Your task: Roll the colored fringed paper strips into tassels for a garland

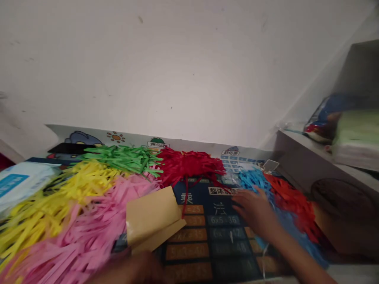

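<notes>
My left hand [143, 268] is a blur at the bottom edge, against the lower end of a tan, folded paper piece [149, 213] that looks like an envelope. Its fingers are smeared, so any grip on the paper is unclear. My right hand [254, 211] reaches over the mat from the right, fingers stretched out and apart, beside blue paper strips [256, 177]. Red paper shreds [189, 165] lie bunched at the back middle, with a red strand trailing forward. Pink strips [97, 221] spread out left of the tan paper.
Yellow strips [89, 179] and green strips [121, 157] lie at the left and back. Orange-red strips [291, 201] sit beside a brown box [325, 197] on the right. A white-and-blue packet [26, 183] lies far left. Behind the printed mat [189, 252] rises a white wall [183, 71].
</notes>
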The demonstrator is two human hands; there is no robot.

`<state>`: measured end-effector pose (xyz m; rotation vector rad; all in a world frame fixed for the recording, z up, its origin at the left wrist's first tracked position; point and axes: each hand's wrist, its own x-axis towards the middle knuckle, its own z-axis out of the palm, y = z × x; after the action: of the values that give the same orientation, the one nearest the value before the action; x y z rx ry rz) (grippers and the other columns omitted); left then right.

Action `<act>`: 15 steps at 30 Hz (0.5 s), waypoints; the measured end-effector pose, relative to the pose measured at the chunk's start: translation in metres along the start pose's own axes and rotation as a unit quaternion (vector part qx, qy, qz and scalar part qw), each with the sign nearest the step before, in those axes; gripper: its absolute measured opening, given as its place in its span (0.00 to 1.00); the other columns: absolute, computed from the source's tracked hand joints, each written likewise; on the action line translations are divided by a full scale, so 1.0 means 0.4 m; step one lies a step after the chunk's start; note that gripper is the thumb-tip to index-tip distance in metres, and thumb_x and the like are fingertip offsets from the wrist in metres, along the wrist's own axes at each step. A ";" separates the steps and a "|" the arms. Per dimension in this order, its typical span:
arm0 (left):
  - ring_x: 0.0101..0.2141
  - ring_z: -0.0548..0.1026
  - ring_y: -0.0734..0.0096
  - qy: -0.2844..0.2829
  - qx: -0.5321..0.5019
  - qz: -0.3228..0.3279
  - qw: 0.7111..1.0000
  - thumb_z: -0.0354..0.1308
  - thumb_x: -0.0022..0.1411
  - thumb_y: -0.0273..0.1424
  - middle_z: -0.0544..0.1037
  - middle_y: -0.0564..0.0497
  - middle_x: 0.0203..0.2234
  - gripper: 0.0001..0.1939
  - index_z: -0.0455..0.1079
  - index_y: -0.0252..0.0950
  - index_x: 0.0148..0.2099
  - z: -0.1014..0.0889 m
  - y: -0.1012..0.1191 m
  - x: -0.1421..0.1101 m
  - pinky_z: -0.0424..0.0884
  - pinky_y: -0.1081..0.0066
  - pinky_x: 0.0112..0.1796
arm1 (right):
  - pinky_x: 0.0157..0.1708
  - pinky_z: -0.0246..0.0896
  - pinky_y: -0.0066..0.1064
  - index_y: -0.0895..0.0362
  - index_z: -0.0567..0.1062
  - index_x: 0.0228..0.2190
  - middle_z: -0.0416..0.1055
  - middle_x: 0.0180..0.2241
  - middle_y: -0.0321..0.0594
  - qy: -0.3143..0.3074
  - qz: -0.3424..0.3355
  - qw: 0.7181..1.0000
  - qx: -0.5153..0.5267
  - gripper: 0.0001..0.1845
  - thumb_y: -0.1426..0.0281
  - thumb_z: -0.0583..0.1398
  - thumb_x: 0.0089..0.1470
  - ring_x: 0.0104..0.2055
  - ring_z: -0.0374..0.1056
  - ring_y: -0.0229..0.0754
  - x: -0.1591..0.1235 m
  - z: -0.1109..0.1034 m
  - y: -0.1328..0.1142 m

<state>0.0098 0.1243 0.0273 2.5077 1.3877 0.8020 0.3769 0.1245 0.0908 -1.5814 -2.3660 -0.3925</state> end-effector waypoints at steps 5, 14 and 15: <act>0.41 0.76 0.55 -0.107 0.139 -0.089 0.981 0.54 0.64 0.34 0.78 0.41 0.40 0.12 0.74 0.33 0.45 -0.043 -0.051 0.074 0.69 0.58 0.42 | 0.48 0.58 0.36 0.56 0.76 0.43 0.75 0.45 0.44 -0.010 -0.020 0.999 0.026 0.11 0.74 0.57 0.59 0.47 0.68 0.44 0.256 0.253 -0.109; 0.48 0.70 0.49 -0.146 0.211 -0.167 0.952 0.60 0.55 0.38 0.74 0.38 0.48 0.25 0.70 0.33 0.53 -0.038 -0.127 0.088 0.62 0.56 0.47 | 0.45 0.47 0.40 0.57 0.77 0.34 0.75 0.38 0.45 0.010 -0.015 1.000 0.015 0.09 0.76 0.56 0.59 0.43 0.65 0.47 0.379 0.386 -0.067; 0.48 0.70 0.49 -0.148 0.205 -0.166 0.953 0.60 0.55 0.38 0.74 0.39 0.47 0.24 0.70 0.34 0.53 -0.038 -0.129 0.091 0.61 0.56 0.47 | 0.45 0.47 0.40 0.57 0.77 0.34 0.75 0.38 0.45 0.013 -0.013 1.000 0.017 0.09 0.76 0.56 0.59 0.43 0.64 0.47 0.379 0.388 -0.063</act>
<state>-0.0208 0.1813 0.0337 2.4188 1.9401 0.0687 0.2867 0.3017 0.0004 -1.5233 -2.3638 -0.3729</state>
